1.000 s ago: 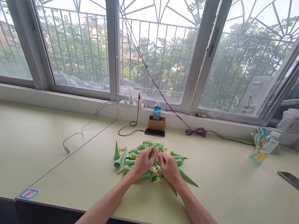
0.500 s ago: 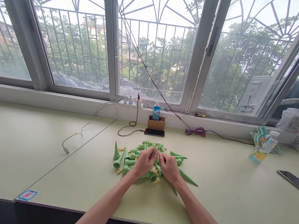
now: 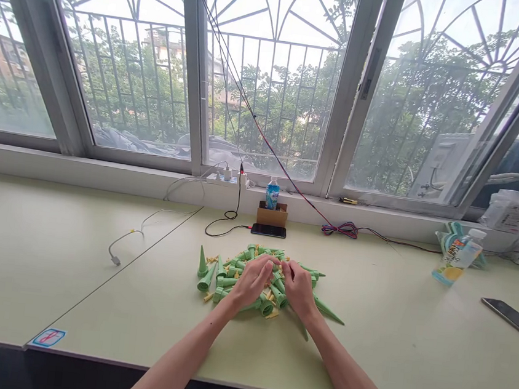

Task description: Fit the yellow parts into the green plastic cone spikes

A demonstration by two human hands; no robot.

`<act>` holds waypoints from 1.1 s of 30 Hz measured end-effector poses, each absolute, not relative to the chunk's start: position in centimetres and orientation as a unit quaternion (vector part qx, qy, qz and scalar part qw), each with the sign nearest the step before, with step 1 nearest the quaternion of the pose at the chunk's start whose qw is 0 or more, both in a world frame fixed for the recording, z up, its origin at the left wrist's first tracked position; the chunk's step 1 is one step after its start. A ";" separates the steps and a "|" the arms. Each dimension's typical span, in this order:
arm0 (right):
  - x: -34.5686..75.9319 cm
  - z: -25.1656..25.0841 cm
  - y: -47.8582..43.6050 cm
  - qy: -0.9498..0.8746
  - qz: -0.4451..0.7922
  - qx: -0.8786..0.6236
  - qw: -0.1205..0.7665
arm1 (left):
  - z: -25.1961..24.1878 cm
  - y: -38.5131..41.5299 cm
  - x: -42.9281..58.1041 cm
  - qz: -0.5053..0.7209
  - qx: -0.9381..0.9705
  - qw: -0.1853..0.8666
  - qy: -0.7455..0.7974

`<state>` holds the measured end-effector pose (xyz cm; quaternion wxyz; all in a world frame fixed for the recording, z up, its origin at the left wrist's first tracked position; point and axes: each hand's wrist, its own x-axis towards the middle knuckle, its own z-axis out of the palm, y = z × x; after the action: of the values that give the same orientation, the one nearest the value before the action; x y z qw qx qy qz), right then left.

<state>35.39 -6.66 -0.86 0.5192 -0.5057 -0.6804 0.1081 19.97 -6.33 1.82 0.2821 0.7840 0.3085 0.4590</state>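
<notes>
The heap of green spikes (image 3: 227,282) lies on the table (image 3: 377,355) straight ahead of you, mixed with yellow pieces (image 3: 208,297); one spike stands upright at the heap's nine o'clock, and another points out toward four. Some spikes have ribbed collars at the wide end, while one near your six shows an open mouth. All lie together, so you can't tell how many are done; much handling seems left. Your left hand (image 3: 253,280) arches over the middle, fingers long and thumb close to them; your right hand (image 3: 297,286) has thumb and forefinger drawn together just beside its fingertips. Whether either pinches anything is hidden. Beyond, a phone (image 3: 268,230) and a blue bottle (image 3: 272,194) sit at twelve, a bundled cable (image 3: 340,229) between one and two, a juice bottle (image 3: 458,259) near three.
</notes>
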 end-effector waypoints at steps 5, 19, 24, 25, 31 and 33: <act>35.5 -0.8 -6.6 -0.678 0.117 -0.501 0.524 | 1.4 -5.8 20.1 0.498 0.736 0.321 0.326; 35.4 -0.2 -7.0 -0.678 0.123 -0.472 0.550 | 1.8 -5.7 20.3 0.491 0.718 0.280 0.407; 35.4 -0.1 -7.1 -0.675 0.123 -0.471 0.554 | 1.9 -5.8 20.3 0.460 0.732 0.298 0.404; 35.4 -0.2 -7.1 -0.676 0.123 -0.470 0.554 | 1.9 -5.9 20.3 0.453 0.737 0.298 0.403; 35.3 -0.1 -7.1 -0.675 0.121 -0.466 0.559 | 2.0 -6.0 20.4 0.442 0.746 0.298 0.398; 35.3 -0.1 -7.2 -0.671 0.118 -0.471 0.561 | 2.0 -6.0 20.4 0.447 0.743 0.299 0.398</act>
<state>35.32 -7.15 -0.07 0.5608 -0.4708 -0.6708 0.1178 20.45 -6.01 1.98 0.2987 0.7435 0.3975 0.4473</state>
